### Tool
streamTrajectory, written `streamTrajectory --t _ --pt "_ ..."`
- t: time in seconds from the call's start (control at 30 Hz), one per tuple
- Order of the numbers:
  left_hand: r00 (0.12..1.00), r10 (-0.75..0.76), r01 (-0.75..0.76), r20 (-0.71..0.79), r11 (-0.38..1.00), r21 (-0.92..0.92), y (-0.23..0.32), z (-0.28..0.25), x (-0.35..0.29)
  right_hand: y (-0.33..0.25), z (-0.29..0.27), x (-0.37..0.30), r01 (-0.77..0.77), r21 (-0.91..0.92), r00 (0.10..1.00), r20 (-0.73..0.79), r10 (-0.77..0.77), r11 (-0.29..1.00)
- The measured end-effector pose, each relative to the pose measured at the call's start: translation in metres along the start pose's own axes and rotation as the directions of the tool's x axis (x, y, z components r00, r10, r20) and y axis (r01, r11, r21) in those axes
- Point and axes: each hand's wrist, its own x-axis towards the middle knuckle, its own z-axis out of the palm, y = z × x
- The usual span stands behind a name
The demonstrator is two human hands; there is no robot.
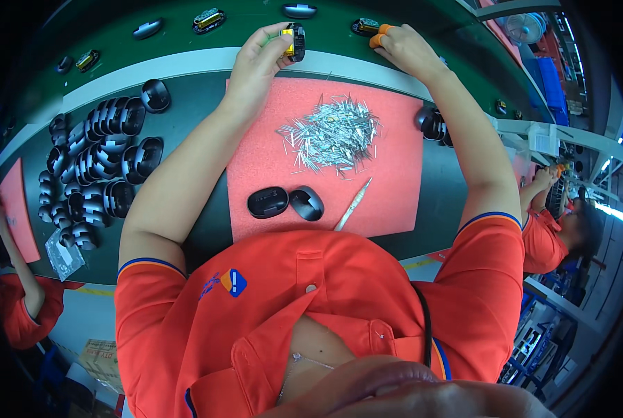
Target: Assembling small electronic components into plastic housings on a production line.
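Observation:
At the far edge of the bench, my left hand grips a small black oval electronic unit with a yellow block on its side. My right hand, with orange finger covers, reaches over the green belt. Its fingers are closed at the right end of another black unit with a gold-yellow part. Between my arms, a pile of thin silvery metal pins lies on a pink foam mat. Nearer to me on the mat are a black oval case, a second black case and a slim pointed tool.
Many black case shells stand in rows to the left, near a clear plastic bag. More black shells lie beside my right arm. A white rail borders the green belt, which carries several units. Co-workers sit at both sides.

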Motion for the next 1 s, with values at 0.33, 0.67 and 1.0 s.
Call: streamTrajectory --t 0.33,0.67,1.0 --pt "1.000 -0.004 0.004 -0.008 1.000 0.003 -0.001 0.001 0.000 -0.021 -0.003 -0.011 -0.542 0.178 0.840 0.130 0.526 0.821" --pt "0.999 0.011 -0.012 -0.031 0.999 -0.029 0.001 0.005 -0.001 0.012 0.008 -0.032 0.035 -0.013 0.999 -0.021 -0.035 0.999" --pt "1.000 0.023 -0.023 -0.003 1.000 0.010 0.001 0.005 -0.002 0.037 0.026 -0.044 0.086 -0.034 0.996 0.002 -0.086 0.996"
